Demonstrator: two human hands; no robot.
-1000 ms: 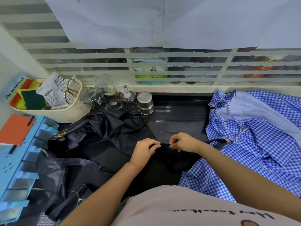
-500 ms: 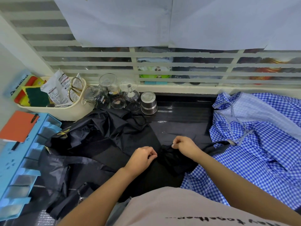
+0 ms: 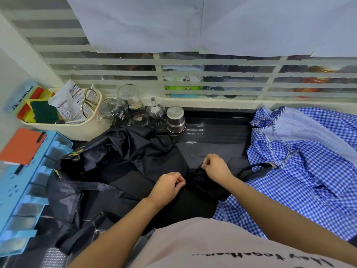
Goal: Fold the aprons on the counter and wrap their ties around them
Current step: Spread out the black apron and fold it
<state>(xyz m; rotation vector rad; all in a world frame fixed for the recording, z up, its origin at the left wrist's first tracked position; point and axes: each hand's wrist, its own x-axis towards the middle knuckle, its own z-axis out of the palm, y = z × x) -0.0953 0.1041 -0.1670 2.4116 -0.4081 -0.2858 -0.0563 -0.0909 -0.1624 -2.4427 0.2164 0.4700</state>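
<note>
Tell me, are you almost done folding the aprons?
Not nearly. Nothing looks finished. The right hand pinches a black tie at a small black bundle; the left hand is curled beside it. The crumpled black apron and the blue checked cloth lie unfolded.

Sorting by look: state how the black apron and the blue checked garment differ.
The black apron is plain and dark; the blue checked garment is gingham with pale trim. The black apron lies at the left of the counter, the blue checked garment at its right. Both lie crumpled and unfolded.
</note>
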